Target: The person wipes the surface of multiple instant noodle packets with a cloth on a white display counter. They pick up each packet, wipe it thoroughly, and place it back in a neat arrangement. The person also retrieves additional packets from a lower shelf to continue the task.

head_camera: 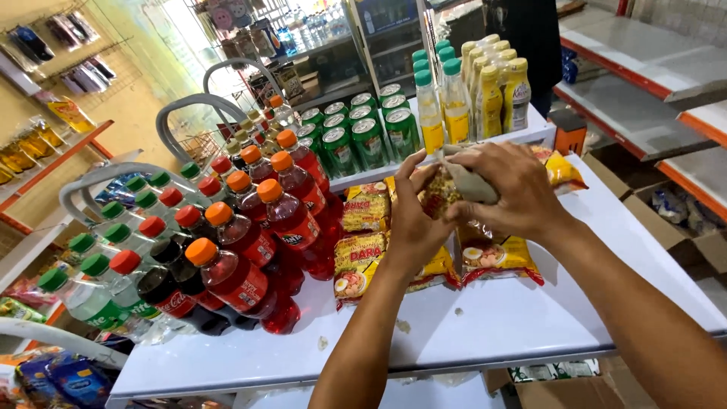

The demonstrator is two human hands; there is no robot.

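Noodle packets (362, 261): yellow and red, flat, lying in rows on my white table (530, 318); just under my hands
Bottles (257, 227): red drinks with orange caps, dark ones with red caps, clear ones with green caps; left of the packets
Cans (363, 132): green, standing behind the packets
Yellow bottles (492, 87): tall, far edge
Left hand (413, 216): gripping a noodle packet lifted above the rows
Right hand (507, 189): clenched on a grey cloth (469, 182), touching that lifted packet
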